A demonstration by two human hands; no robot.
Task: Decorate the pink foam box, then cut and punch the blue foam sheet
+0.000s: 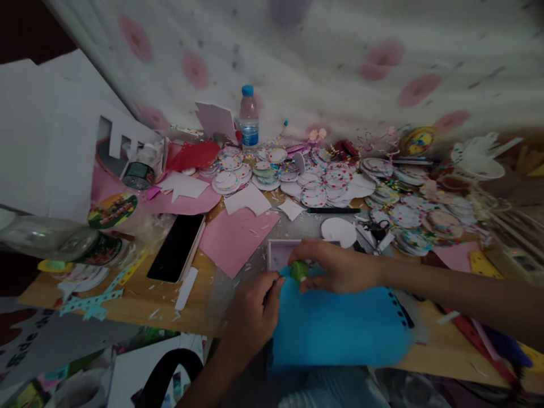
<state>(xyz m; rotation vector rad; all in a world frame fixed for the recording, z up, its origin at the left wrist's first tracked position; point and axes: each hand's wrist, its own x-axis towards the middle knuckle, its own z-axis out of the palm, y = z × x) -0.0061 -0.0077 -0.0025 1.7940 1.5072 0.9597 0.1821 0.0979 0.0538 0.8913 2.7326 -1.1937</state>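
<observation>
A bright blue sheet of paper (340, 326) lies across the near edge of the cluttered wooden table (140, 297), and everything else is easiest placed from it. At the sheet's upper left corner the left hand (255, 311) is curled, its fingers pinching the paper's edge. Just beside it, at the sheet's top edge, the right hand (335, 266) is closed over a small green object (300, 271) — probably a paper punch, though the blur makes that uncertain — pressing it onto the blue paper. Directly behind the sheet sits a shallow lilac tray (278, 254); left of it lie a pink paper sheet (236, 235) and a black-screened phone (176, 248). Further back from the sheet, heaps of round dotted paper discs (314, 181) spread out, with a clear plastic water bottle with a blue cap (249, 118) standing behind them.
</observation>
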